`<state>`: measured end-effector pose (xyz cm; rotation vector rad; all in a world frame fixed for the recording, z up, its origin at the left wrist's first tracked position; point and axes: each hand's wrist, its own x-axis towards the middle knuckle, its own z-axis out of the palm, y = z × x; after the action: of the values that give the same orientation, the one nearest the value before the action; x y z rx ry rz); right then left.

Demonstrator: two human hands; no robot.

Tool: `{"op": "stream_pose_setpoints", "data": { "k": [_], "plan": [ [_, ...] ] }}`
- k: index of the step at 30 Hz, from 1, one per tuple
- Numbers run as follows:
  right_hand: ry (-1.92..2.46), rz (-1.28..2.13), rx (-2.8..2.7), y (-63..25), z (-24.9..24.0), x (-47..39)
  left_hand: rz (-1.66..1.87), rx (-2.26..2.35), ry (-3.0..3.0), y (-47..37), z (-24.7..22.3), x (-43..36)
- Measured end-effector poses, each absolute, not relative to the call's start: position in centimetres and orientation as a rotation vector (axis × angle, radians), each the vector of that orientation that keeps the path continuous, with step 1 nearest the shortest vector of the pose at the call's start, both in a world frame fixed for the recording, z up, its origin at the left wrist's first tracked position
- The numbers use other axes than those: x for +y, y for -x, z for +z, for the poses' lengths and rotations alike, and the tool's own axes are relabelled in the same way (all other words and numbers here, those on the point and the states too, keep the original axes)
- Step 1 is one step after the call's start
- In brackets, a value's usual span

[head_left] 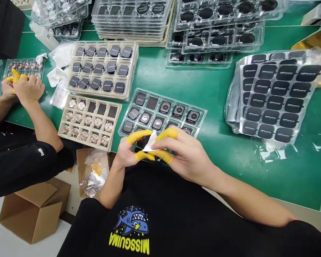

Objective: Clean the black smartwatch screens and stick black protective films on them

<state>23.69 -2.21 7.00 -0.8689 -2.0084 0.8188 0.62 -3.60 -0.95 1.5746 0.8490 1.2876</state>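
My left hand [125, 151], with yellow finger cots on thumb and finger, grips a dark-faced smartwatch [141, 142] by its edges; much of it is hidden. A white wiping cloth [151, 142] is pinched in my right hand [191, 153], also in yellow cots, and pressed against the watch. Just beyond both hands lies a clear plastic tray [202, 117] of smartwatches. Some show their round sensor backs, while those in its left column carry dark square covers. One slot near its top left shows a flat black bottom.
Left of my tray are a beige tray [114, 117] of round watches and a stack of covered-watch trays [133, 76]. Sheets of black stickers [274, 96] lie right. Tray stacks [131, 26] line the back. A co-worker's hands [29, 89] work far left; cardboard boxes [32, 214] stand below.
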Motion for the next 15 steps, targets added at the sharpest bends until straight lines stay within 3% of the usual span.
{"op": "stream_pose_setpoints", "data": {
  "k": [9,15],
  "plan": [
    [0.754,1.165,-2.018,-24.44,7.42,-1.37,1.246,0.942,-1.700,-0.21,-0.95,-3.77],
    [0.839,1.026,-2.088,-24.25,7.23,-1.43,1.260,0.908,-1.786,-0.18,-0.26,-3.70]
  ]
}}
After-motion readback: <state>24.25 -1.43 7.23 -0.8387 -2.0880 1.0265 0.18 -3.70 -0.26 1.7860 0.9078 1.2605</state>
